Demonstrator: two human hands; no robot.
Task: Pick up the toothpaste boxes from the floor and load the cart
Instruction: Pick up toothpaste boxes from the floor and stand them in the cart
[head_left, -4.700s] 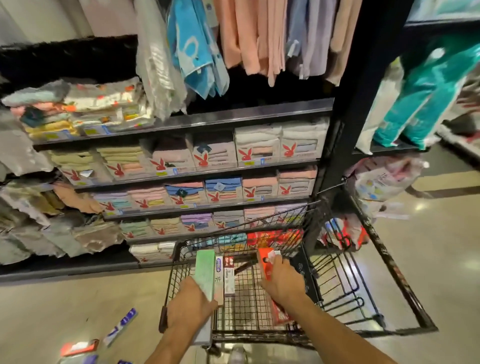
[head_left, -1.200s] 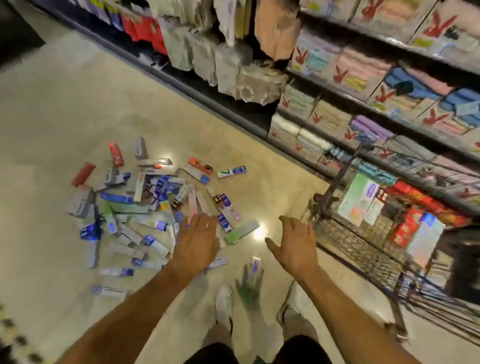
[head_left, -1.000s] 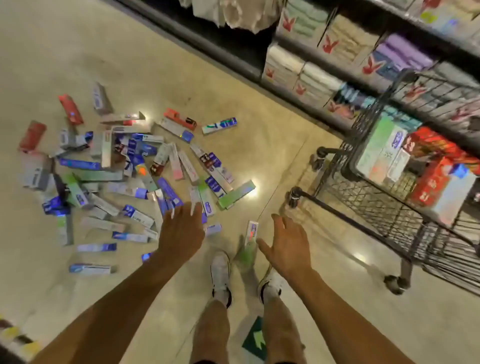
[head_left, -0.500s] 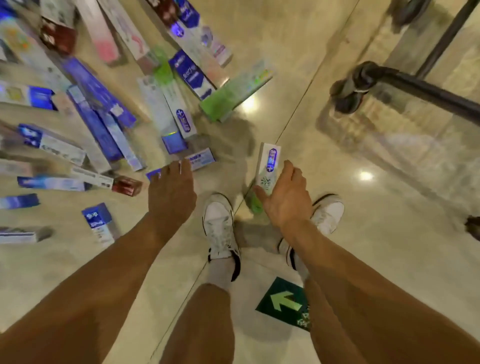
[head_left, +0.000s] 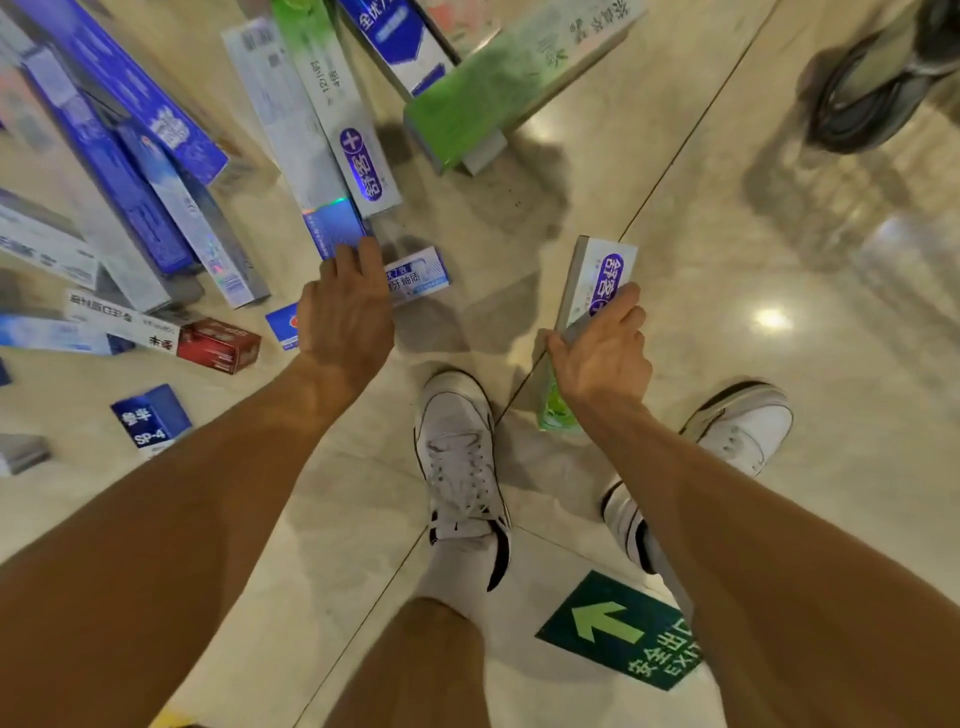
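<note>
down on the floor (head_left: 727, 260), my right grip (head_left: 602, 353) pinches a white-and-green toothpaste box (head_left: 597, 280); left grip (head_left: 345, 312) spread over a blue-white box (head_left: 418, 275).

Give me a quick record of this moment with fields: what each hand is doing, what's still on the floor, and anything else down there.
right hand: closed around a white and green toothpaste box, one end near the floor
left hand: over a small white and blue box, fingers spread, no grip yet that I can tell
floor pile: many toothpaste boxes, mostly blue and white, plus a large green box and a red-ended box
feet: white sneakers between the arms
floor marking: green exit arrow sticker
cart: only a wheel, top right
</note>
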